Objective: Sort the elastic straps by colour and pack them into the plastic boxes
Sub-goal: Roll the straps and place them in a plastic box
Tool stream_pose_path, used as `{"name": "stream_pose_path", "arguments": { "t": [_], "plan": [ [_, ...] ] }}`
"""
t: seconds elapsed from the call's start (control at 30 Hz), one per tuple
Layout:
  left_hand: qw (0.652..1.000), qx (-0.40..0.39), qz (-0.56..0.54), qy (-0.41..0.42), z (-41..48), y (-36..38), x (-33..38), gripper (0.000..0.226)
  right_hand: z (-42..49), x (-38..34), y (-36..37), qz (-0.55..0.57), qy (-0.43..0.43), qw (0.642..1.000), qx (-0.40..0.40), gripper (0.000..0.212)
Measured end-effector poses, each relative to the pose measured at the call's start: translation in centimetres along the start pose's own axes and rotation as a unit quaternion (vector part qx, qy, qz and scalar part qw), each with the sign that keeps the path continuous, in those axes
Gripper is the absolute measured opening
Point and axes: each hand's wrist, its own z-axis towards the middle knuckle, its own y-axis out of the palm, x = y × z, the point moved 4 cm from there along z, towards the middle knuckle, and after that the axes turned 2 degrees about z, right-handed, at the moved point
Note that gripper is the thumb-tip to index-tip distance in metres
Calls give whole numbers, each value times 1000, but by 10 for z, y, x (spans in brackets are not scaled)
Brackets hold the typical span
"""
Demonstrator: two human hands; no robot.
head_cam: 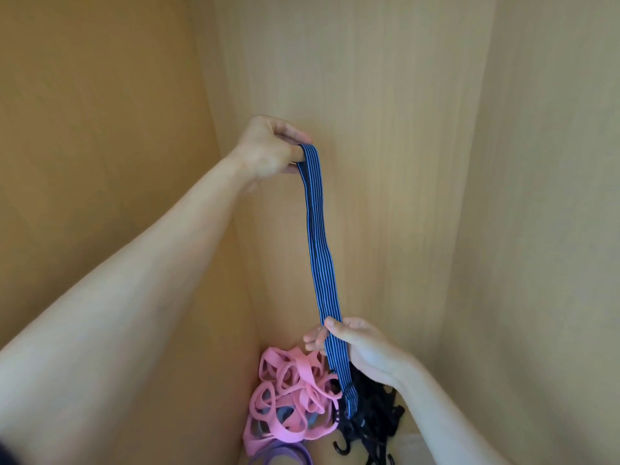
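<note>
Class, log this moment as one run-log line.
left hand: holds blue strap top | right hand: pinches it lower | pink straps, black straps: heaped below

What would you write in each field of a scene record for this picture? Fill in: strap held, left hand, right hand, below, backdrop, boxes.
strap held: blue striped strap, held up between both hands
left hand: left hand grips its upper end
right hand: right hand pinches it near the lower end
below: pink straps, black straps with hooks, purple strap
backdrop: wooden panels
boxes: plastic boxes not in view
</note>
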Motion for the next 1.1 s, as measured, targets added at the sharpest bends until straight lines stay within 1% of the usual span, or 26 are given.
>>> {"name": "stream_pose_path", "arguments": {
  "t": [0.07, 0.2, 0.3, 0.4, 0.53, 0.67, 0.77, 0.83, 0.93, 1.03, 1.1],
  "plan": [
    [1000, 16, 10, -2, 3, -5, -3, 19, -5, 12, -2, 24, 7, 1000, 14, 34],
    [999, 32, 26, -20, 8, -14, -13, 17, -18, 28, -9, 59, 15, 997, 37, 31],
    [998, 42, 21, -39, 10, -19, -26, 18, -25, 37, -13, 70, 19, 997, 33, 29],
    [996, 55, 4, -72, 11, -25, -43, 20, -33, 47, -16, 60, 34, 997, 18, 29],
    [991, 62, -16, -120, 7, -28, -68, 20, -42, 60, -27, 43, 49, 997, 36, 41],
    [985, 66, -40, -151, 2, -29, -92, 18, -52, 62, -36, 33, 37, 997, 57, 33],
    [982, 72, -49, -170, -8, -19, -112, 19, -55, 56, -40, 18, 33, 996, 82, 34],
    [979, 63, -44, -191, -17, -7, -130, 23, -55, 47, -41, 32, 32, 994, 102, 31],
    [972, 30, -16, -233, -36, 12, -162, 29, -55, 23, -40, 81, 24, 987, 135, 28],
    [966, -7, 42, -256, -57, 31, -199, 30, -54, -7, -36, 104, 26, 986, 131, 28],
    [958, -59, 101, -263, -70, 45, -222, 31, -50, -25, -31, 117, 46, 986, 112, 30]
  ]
}}
